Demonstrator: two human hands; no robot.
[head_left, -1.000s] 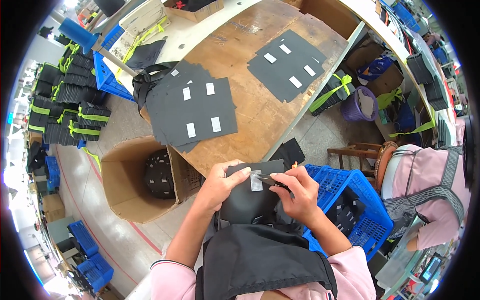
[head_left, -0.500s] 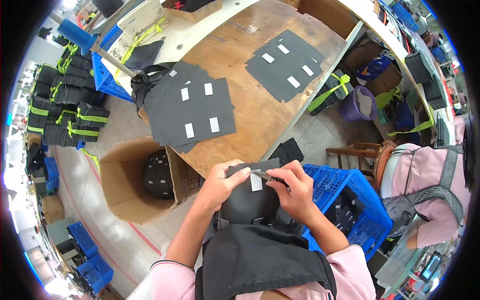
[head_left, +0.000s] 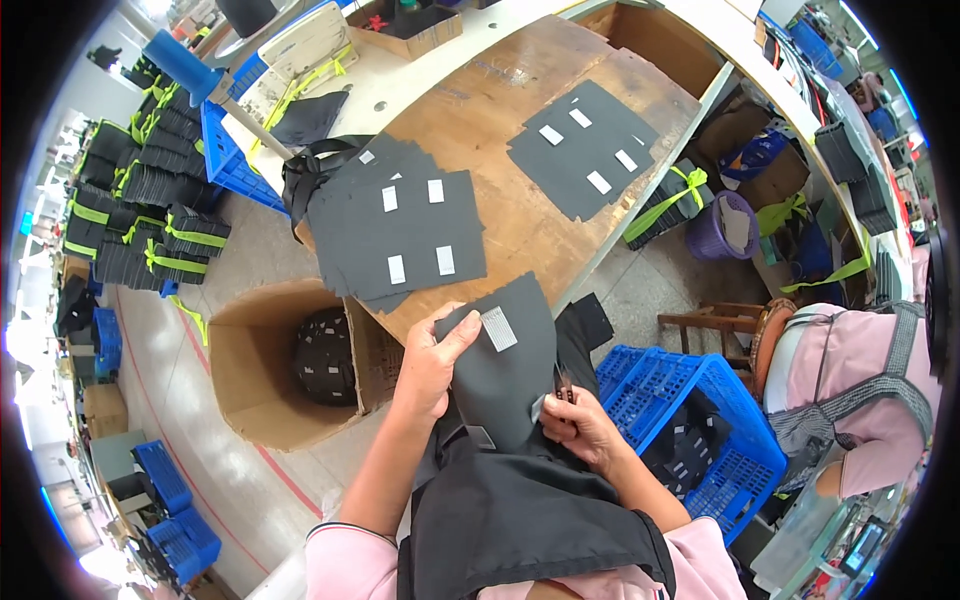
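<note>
I hold a black fabric panel [head_left: 505, 375] with white patches over my lap. My left hand [head_left: 432, 362] is closed on its left edge, thumb on top next to a white patch [head_left: 499, 329]. Lower down, my right hand [head_left: 580, 428] is closed around small thread snips [head_left: 564, 386], whose pointed tips stick up past the fingers. That hand's thumb and fingers also touch the panel's right edge, by a second patch. Another patch shows at the panel's lower left. The snips' handles are mostly hidden in my palm.
On the wooden table [head_left: 480, 150] lie a pile of black panels [head_left: 420, 225] and a separate panel stack [head_left: 580, 150]. A cardboard box [head_left: 255, 375] stands at left, a blue crate [head_left: 720, 420] at right. Another person [head_left: 845, 385] sits at far right, beyond the crate.
The panel has been turned and opened out, its held patch now at the upper left. My right hand with the snips has moved down from that patch to the lower right edge.
</note>
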